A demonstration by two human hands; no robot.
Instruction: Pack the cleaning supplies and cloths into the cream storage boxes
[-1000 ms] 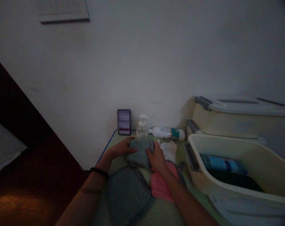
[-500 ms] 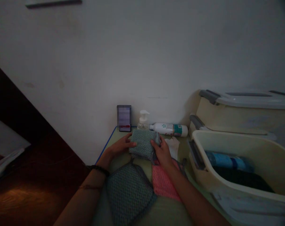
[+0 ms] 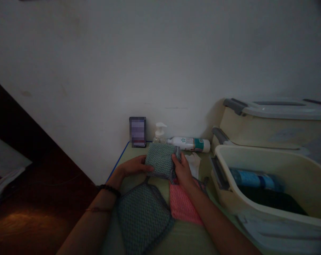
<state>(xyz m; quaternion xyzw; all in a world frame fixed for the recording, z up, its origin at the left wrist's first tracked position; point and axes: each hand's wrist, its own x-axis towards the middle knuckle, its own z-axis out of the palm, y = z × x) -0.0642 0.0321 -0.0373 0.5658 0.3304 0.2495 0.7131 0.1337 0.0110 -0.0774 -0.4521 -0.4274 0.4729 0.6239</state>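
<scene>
A folded grey-green woven cloth (image 3: 160, 160) is held up between both hands, above the table. My left hand (image 3: 136, 165) grips its left edge, thumb on the near face. At its right edge, my right hand (image 3: 182, 168) is closed on it with the thumb on top. Below lies another grey-green cloth (image 3: 145, 216), spread flat with a loop at its upper corner. A pink cloth (image 3: 185, 203) of the same weave sits to its right, partly covered by my right forearm. A white piece of cloth or paper (image 3: 193, 163) lies behind my right hand.
Along the wall stand a phone (image 3: 138, 132), a pump bottle (image 3: 159, 132) and a white bottle (image 3: 189, 144) on its side. To the right, an open cream bin (image 3: 221, 177) holds a blue-labelled bottle (image 3: 253, 179). Another lidded bin (image 3: 263, 129) stands behind.
The view has shifted slightly. My left hand has slid a little lower along the folded cloth's left edge. Both hands still hold it, and the other things stay in place.
</scene>
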